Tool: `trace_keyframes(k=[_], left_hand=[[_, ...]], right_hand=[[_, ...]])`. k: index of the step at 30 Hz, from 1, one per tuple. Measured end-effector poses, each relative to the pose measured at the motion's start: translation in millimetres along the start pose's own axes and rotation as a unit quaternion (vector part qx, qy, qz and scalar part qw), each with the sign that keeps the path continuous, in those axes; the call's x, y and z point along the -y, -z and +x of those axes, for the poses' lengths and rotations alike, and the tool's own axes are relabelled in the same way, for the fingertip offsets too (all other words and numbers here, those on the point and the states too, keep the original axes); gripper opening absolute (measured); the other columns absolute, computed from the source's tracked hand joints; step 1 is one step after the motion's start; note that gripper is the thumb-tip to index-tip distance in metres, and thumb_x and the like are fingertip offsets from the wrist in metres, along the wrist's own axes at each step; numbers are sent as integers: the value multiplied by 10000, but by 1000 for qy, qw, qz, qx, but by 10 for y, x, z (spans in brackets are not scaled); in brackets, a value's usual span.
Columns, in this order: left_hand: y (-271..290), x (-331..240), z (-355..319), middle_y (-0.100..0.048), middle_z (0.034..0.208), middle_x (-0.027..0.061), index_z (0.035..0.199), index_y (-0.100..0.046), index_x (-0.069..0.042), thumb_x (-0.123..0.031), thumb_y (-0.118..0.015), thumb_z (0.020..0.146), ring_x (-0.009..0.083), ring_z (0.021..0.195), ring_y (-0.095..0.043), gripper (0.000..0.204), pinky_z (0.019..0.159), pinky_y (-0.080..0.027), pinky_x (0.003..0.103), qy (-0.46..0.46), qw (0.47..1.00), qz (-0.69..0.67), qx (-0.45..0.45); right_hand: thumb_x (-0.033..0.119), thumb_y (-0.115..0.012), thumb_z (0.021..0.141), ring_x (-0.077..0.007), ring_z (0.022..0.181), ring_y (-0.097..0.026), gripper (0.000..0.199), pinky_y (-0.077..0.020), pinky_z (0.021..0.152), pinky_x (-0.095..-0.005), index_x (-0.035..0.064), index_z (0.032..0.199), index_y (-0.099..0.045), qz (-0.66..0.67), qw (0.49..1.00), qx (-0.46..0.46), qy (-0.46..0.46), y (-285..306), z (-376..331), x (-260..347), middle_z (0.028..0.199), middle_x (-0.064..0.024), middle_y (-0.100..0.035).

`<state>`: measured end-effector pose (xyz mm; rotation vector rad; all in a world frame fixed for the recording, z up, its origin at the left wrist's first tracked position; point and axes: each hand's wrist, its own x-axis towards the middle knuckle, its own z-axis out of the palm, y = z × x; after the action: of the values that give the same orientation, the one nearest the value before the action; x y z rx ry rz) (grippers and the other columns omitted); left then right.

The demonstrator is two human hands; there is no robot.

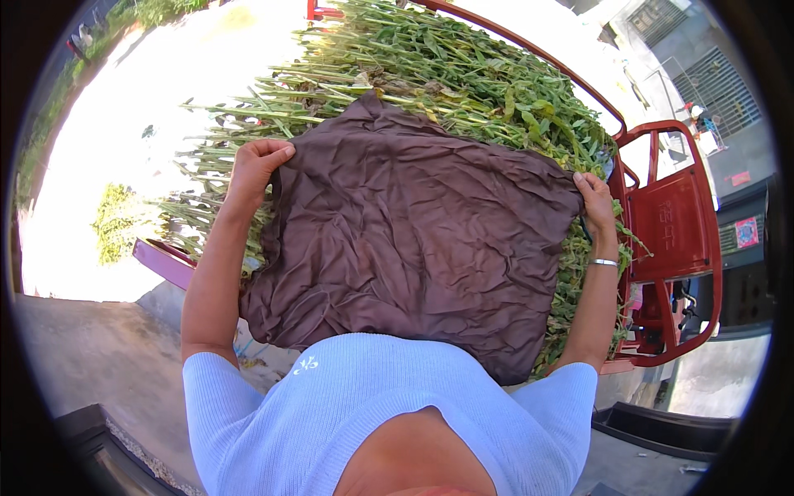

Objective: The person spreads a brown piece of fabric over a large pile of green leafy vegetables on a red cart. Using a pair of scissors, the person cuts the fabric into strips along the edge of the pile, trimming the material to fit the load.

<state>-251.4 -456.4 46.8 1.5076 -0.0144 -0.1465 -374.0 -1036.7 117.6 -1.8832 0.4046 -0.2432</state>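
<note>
A wrinkled dark brown cloth is stretched out in front of me between both hands. My left hand pinches its upper left corner, thumb lying along the edge. At the upper right corner, my right hand grips the cloth with closed fingers; a silver bangle is on that wrist. Behind the cloth lies a big heap of cut green leafy stalks, partly covered from view. The cloth's lower edge hangs close to my light blue top.
The stalks fill a red cargo tricycle, whose red frame rises at the right. More stalks lie on the bright ground at the left. A grey building stands at the far right. Dark ledges show low at both sides.
</note>
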Motion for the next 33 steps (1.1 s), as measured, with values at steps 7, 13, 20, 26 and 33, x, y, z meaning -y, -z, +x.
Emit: trace_keyframes(k=[7,13,20,26,33], left_hand=[[-42,-27,25,-677,860,58,932,-673,30,19,-662,801,90,774,-607,132,740,-480,213,-2,999,10,53],[-7,-91,22,-676,911,63,1017,-654,22,65,-594,817,97,800,-615,212,754,-491,218,-12,998,-50,30],[69,-180,103,-681,933,71,1054,-651,7,50,-608,841,111,806,-632,221,755,-519,234,-44,986,-161,14],[304,-630,196,-610,1187,133,1255,-560,-14,13,-591,864,224,1060,-607,393,920,-512,346,33,957,-288,-33],[1259,-3341,652,-618,1194,118,1289,-540,-48,-66,-610,893,196,1080,-608,403,927,-504,324,-236,958,-159,26]], right_hand=[[244,-623,892,-95,581,-406,314,-351,532,-305,15,691,-547,-276,956,-77,66,47,132,-244,653,37,-504],[230,-607,920,-98,673,-552,254,-457,621,-261,-17,869,-637,13,997,-69,-11,-13,132,-49,797,-27,-633],[204,-599,927,-162,725,-635,241,-523,657,-292,-29,985,-620,128,991,-36,-21,74,193,680,855,-76,-665],[212,-612,919,-150,568,-591,225,-477,437,-272,3,1000,-615,94,993,-69,24,8,595,1630,781,-63,-641],[122,-505,955,-235,604,-622,105,-561,511,-362,36,912,-548,377,863,-74,327,52,633,3599,739,-99,-611]])
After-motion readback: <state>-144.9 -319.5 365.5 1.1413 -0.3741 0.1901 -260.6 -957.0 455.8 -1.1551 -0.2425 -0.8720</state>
